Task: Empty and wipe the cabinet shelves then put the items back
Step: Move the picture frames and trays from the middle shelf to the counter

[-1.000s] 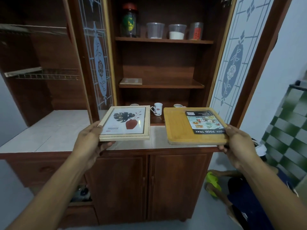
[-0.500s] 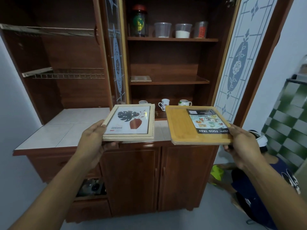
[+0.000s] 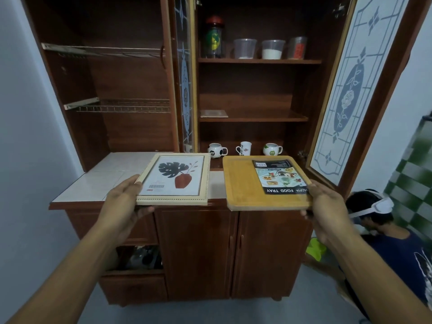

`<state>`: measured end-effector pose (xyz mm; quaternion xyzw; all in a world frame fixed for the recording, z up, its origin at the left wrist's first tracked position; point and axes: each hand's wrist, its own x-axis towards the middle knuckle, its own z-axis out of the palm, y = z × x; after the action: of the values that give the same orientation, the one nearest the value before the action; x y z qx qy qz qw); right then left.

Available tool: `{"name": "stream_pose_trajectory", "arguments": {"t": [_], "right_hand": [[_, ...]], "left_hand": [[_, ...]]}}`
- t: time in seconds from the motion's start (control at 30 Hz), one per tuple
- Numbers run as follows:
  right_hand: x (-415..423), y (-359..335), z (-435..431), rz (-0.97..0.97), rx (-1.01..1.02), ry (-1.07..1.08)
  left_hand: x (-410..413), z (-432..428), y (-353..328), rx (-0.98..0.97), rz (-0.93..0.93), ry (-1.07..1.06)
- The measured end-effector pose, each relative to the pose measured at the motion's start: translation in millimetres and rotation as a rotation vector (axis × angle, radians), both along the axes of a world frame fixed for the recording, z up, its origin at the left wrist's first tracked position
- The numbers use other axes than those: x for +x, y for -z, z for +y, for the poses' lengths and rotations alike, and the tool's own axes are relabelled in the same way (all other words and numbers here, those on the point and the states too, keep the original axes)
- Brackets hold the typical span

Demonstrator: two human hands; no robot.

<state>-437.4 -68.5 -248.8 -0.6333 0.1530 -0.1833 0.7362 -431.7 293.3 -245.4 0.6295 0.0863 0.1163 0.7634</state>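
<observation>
Most of my left fingers (image 3: 145, 210) hide under the picture frame (image 3: 174, 178), my right fingers (image 3: 304, 213) under the wooden tray (image 3: 243, 183). Low on the cabinet's (image 3: 198, 253) left side, a dark nook (image 3: 140, 258) holds things too blurry to name.

"FOOD TRAY" is read, upside down, on the paper label (image 3: 279, 176) of the wooden tray (image 3: 243, 183); the word before is blurred. On the picture frame (image 3: 174, 178) a barcode sticker (image 3: 156, 187) is seen, digits unreadable.

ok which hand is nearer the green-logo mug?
Right. Right hand, gripping the wooden tray, is below-right of the mug; left hand, holding the picture frame, is far left.
</observation>
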Motion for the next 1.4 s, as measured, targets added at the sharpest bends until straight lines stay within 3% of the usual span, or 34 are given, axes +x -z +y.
{"name": "stream_pose_trajectory", "arguments": {"t": [0.37, 0.8, 1.4], "right_hand": [[-0.7, -1.3, 56.3, 0.015, 0.010, 0.020], [7.6, -1.0, 196.0, -0.020, 0.036, 0.037], [52.3, 1.6, 299.0, -0.001, -0.003, -0.128]], "left_hand": [[-6.3, 59.8, 7.1, -0.023, -0.020, -0.039], [7.9, 195.6, 2.2, -0.008, -0.017, -0.013], [16.8, 292.8, 14.9, -0.030, -0.019, -0.136]]}}
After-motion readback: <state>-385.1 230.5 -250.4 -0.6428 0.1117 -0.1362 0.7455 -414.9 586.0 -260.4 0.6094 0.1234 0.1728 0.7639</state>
